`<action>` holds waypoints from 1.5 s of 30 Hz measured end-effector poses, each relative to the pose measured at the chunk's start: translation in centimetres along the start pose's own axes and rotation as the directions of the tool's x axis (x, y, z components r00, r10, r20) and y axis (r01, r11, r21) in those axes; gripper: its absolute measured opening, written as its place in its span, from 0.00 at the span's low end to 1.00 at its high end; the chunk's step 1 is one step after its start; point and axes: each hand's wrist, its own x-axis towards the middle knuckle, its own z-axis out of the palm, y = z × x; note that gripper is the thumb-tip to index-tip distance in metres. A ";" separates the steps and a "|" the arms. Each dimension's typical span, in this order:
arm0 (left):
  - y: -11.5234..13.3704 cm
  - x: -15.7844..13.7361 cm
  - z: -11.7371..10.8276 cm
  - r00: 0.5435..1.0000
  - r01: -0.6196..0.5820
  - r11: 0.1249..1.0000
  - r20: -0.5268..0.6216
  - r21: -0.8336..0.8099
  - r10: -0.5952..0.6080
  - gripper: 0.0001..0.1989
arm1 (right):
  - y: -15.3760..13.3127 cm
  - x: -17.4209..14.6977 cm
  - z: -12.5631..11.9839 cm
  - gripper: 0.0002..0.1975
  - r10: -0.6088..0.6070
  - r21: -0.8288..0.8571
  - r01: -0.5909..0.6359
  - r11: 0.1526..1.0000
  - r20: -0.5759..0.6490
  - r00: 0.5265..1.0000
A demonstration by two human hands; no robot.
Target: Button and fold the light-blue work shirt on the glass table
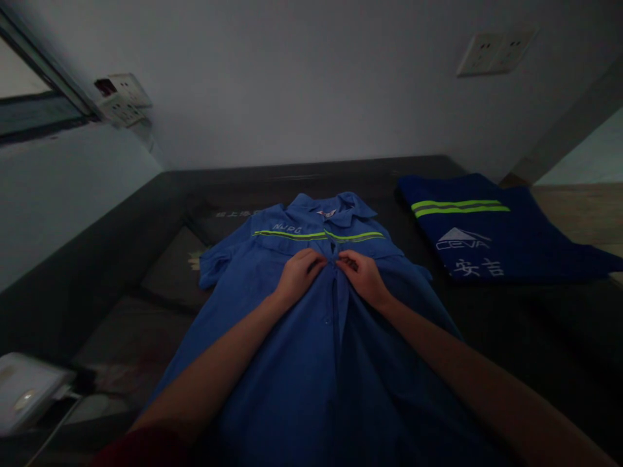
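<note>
A blue short-sleeved work shirt [272, 311] lies spread face up, its collar pointing away from me. A yellow-green stripe and the white letters NJPC run across its chest. At the front placket, just below the stripe, my left hand [302, 272] pinches the fabric edge. Opposite it, close beside, my right hand [363, 275] pinches the other edge of the placket. Whether a button is between the fingertips cannot be made out. Below my hands the placket hangs partly apart, and a small button [327, 320] shows on it.
A folded dark blue garment [487, 227] with a bright stripe and CEVA lettering lies to the right. The dark surface [160, 285] meets a pale wall [302, 97]. At the lower left is a white device [29, 392] with a cable. Sockets [496, 52] are on the wall.
</note>
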 end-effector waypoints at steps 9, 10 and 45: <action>-0.1 -0.1 0.1 1.000 -0.005 1.000 0.004 0.019 0.004 0.06 | 0.2 0.1 -0.2 0.11 0.028 0.045 -0.032 0.998 0.070 0.997; -0.1 -0.1 0.1 1.000 0.001 1.000 0.011 0.023 -0.001 0.06 | 0.2 0.2 -0.3 0.11 0.032 0.054 -0.037 0.998 0.076 0.997; -0.4 -0.3 0.2 0.993 -0.116 0.993 0.022 0.023 0.116 0.08 | -0.9 0.2 -1.3 0.09 -0.352 -0.737 0.531 0.418 0.408 0.842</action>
